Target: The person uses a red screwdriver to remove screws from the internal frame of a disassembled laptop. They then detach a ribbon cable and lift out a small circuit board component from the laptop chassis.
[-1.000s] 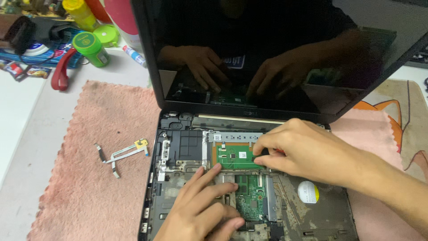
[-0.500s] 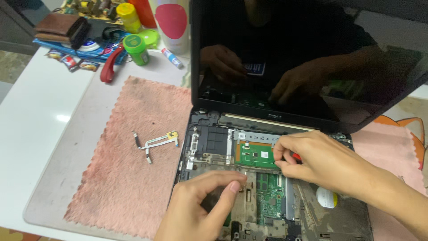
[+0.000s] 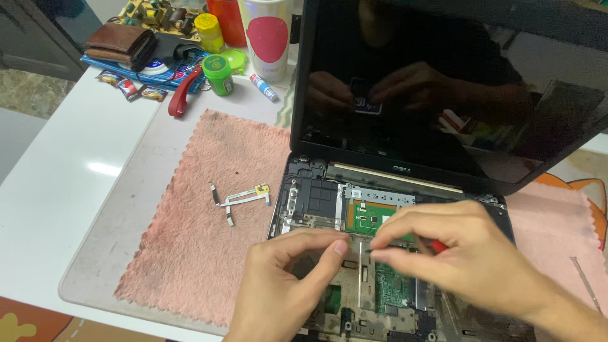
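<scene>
1. The left hand (image 3: 288, 285) comes in from the bottom edge and rests over the opened laptop base (image 3: 304, 202), palm down. Its thumb and forefinger are pinched close together at the tips near the middle of the base; whether something small sits between them I cannot tell.
2. The right hand (image 3: 462, 253) reaches in from the lower right, wrist raised and fingers curled. It is closed around a red-handled screwdriver (image 3: 437, 246), of which only a bit of red shows behind the fingers; the thumb and forefinger point left toward the left hand's fingertips.
3. The two hands nearly meet just below the green circuit board (image 3: 367, 215), which lies in the upper middle of the open base.
4. The laptop stands on a pink cloth (image 3: 209, 240) with its dark screen (image 3: 443, 82) tilted up behind the hands.
5. A small flat cable with a yellow end (image 3: 239, 199) lies on the cloth, left of the laptop and well apart from both hands.
6. At the far left edge of the table are a green jar (image 3: 218, 75), red pliers (image 3: 183, 94) and a brown wallet (image 3: 120, 43).
</scene>
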